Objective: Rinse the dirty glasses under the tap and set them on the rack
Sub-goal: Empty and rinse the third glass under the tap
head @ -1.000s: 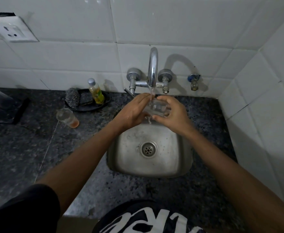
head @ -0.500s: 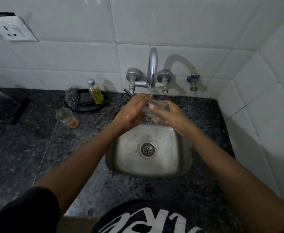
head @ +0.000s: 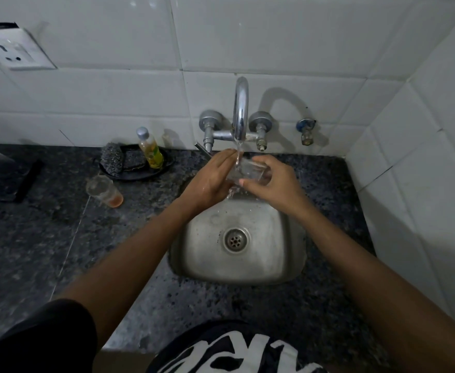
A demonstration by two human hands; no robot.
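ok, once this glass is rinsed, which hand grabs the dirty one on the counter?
Probably left. The left hand is nearer the dirty glass on the counter; the right hand grips the clear glass.

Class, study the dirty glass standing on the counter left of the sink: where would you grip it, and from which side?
Grip the dirty glass around its clear side wall, above the orange residue at its base, coming from the sink side. It stands upright with an open rim, and the black tray crowds its far side.

Dark speckled granite counter (head: 46, 238), steel sink (head: 248, 267) sunk in below fingers. Left of fingers: dirty glass (head: 103, 190) with orange dregs, black dish (head: 140, 174) holding scrubber (head: 112, 159), soap bottle (head: 149, 148).
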